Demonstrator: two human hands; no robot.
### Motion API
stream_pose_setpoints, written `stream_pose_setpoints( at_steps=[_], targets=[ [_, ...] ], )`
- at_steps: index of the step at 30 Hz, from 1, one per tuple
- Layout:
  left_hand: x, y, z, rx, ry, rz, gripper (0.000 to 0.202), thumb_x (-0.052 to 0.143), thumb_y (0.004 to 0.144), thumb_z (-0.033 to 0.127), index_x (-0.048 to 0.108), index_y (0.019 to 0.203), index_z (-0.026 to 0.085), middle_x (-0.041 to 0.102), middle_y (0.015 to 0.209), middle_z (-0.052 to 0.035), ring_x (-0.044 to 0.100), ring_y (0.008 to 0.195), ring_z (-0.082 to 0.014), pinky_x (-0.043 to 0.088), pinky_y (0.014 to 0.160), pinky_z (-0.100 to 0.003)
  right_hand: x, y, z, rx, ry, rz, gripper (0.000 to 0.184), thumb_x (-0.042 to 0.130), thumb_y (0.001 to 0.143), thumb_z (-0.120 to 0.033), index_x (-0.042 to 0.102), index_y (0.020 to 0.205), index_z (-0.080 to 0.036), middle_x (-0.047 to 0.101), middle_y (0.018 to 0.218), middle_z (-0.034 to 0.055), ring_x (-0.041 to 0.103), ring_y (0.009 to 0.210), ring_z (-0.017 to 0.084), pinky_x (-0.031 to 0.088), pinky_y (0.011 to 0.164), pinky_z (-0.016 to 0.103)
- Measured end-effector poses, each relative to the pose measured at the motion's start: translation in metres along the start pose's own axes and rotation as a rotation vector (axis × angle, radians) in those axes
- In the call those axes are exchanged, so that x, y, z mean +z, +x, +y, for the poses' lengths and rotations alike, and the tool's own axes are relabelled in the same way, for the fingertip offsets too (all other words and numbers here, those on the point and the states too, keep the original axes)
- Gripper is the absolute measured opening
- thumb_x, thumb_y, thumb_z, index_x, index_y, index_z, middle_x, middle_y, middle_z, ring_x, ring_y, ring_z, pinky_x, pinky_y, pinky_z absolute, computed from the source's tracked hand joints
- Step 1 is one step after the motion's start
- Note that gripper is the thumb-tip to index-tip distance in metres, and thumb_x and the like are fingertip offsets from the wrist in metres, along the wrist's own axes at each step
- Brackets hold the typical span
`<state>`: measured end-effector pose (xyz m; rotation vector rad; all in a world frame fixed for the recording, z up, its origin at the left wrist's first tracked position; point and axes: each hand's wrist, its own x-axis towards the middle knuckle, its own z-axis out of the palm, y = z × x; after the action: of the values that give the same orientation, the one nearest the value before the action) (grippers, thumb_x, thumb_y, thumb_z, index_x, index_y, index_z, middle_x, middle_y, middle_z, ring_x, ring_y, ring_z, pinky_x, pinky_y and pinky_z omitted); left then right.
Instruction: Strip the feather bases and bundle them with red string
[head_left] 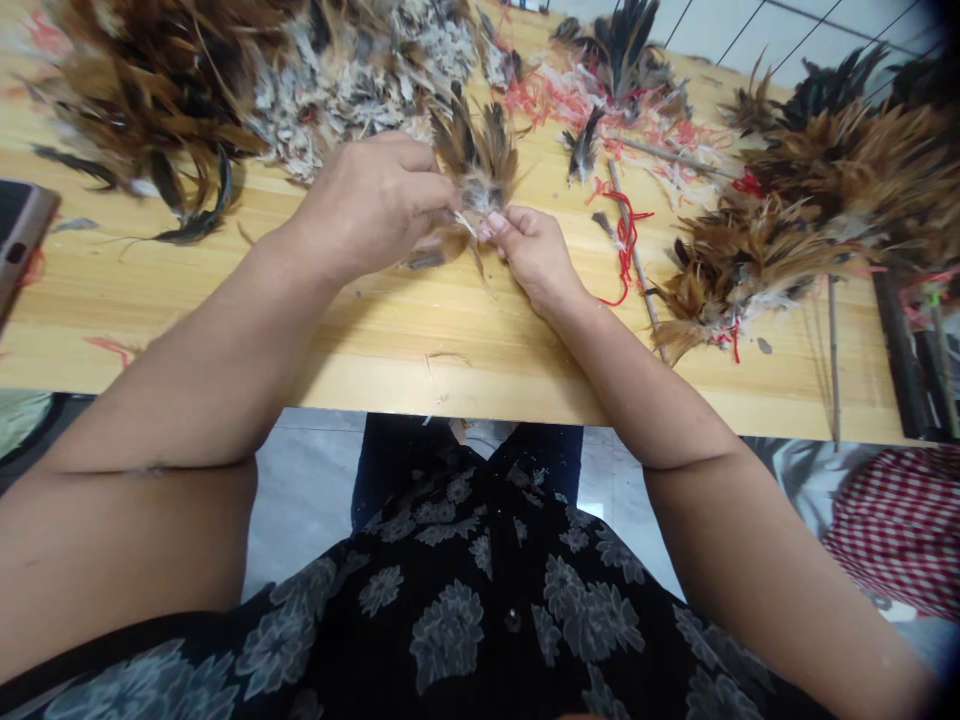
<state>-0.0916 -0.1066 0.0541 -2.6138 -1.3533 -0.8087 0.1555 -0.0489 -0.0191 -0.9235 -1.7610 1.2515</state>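
Note:
A small bunch of brown and black feathers [480, 160] stands fanned upward over the wooden table [450, 330]. My left hand [371, 205] is closed around the bunch's lower left side, fingers curled at its base. My right hand [534, 255] pinches the base of the same bunch from the right, thumb and fingertips pressed together. The two hands almost touch at the feather quills.
Piles of brown and grey feathers [225, 80] lie at the back left. Feather dusters on sticks [757, 260] lie at the right, with red thread [624, 240] and scraps. A phone [19, 235] sits at the left edge. Red checked cloth [900, 530] shows at lower right.

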Motion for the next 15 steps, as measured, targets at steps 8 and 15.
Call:
stream_pose_setpoints(
  at_steps=[8,15],
  targets=[
    [-0.001,-0.002,-0.007,0.013,-0.029,-0.055,0.045,0.055,0.111,0.047,0.096,0.114,0.027,0.078,0.099,-0.0141,0.076,0.104,-0.0356,0.064,0.093,-0.05,0.002,-0.002,-0.009,-0.011,-0.004,0.0,0.073,0.066,0.118,-0.083,0.068,0.084,-0.018,0.063,0.078,-0.0022,0.076,0.09,0.015,0.068,0.092,0.033],
    [-0.004,0.0,0.009,-0.176,0.02,-0.054,0.027,0.063,0.098,0.037,0.088,0.099,0.027,0.075,0.105,-0.0167,0.078,0.123,-0.0461,0.066,0.104,-0.065,0.001,-0.007,-0.019,0.024,-0.013,-0.05,0.065,0.081,0.111,-0.08,0.074,0.087,-0.02,0.066,0.076,-0.0022,0.072,0.084,0.016,0.069,0.09,0.033]
  ],
)
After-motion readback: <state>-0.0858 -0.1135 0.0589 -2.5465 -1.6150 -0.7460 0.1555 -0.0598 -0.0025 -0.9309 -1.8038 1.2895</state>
